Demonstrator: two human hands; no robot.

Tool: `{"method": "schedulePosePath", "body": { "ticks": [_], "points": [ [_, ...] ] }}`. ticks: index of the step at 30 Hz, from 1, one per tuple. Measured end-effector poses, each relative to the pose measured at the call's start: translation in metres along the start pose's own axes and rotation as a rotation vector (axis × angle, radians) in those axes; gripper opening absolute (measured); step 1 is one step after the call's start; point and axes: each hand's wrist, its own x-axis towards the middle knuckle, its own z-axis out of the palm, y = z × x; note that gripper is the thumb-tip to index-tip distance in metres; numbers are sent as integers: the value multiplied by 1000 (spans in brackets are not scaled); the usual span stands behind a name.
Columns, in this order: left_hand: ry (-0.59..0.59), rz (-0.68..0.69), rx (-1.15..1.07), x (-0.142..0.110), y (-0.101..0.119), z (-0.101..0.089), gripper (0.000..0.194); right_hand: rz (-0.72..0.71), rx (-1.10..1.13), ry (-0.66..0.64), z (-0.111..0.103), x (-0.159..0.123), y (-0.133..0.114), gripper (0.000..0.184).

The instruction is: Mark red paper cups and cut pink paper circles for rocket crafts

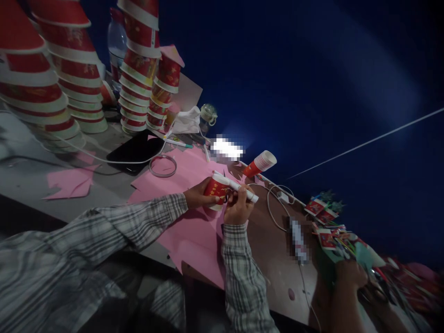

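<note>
My left hand (201, 195) is wrapped around a red paper cup (217, 188) with gold print and a pale rim, which it holds tilted above the pink paper. Close against the cup's upper right side lies a thick white marker-like stick (248, 193), slanting down to the right. My right hand (239, 207) has its fingers closed on this stick; its exact kind is unclear. Something small and dark shows between the cup and the right fingers, too blurred to name. Pink paper sheets (194, 236) spread under both hands.
Tall stacks of red paper cups (135, 88) stand at left, near a bottle (117, 39), a black phone (135, 150) and a tape ring (163, 166). Beyond my hands are a bright light (227, 149) and nested cups (262, 163). Another person's arm (348, 282) reaches among craft items at right.
</note>
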Motion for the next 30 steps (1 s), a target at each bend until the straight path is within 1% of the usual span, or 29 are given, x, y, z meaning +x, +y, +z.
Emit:
{"method": "schedulePosePath", "body": {
  "ticks": [5,9,12,14,16,18,20,25,27,30],
  "points": [
    [38,110,143,-2,-4,0,78,-164,-125,-52,-3,-8,4,35],
    [121,172,326,-8,-1,4,83,-285,-250,-46,-9,-12,9,30],
    [161,206,479,-10,2,7,82,-329,-316,-44,-10,-18,8,28],
    [167,247,563,-10,4,9,80,-343,-353,-54,-9,-23,5,25],
    [150,296,609,-8,3,10,75,-364,-398,-107,-6,-28,1,20],
    [130,332,618,-6,1,10,70,-399,-436,-175,-4,-32,-2,14],
    [139,346,607,-5,-2,9,70,-437,-452,-199,-3,-32,-4,11],
    [270,287,568,-5,-5,8,84,-507,-469,-100,-7,-25,-2,11],
    [261,275,548,-7,-2,9,83,-493,-469,-59,-10,-20,0,13],
    [221,259,491,-11,4,9,81,-399,-419,-13,-12,-15,2,23]
  ]
}}
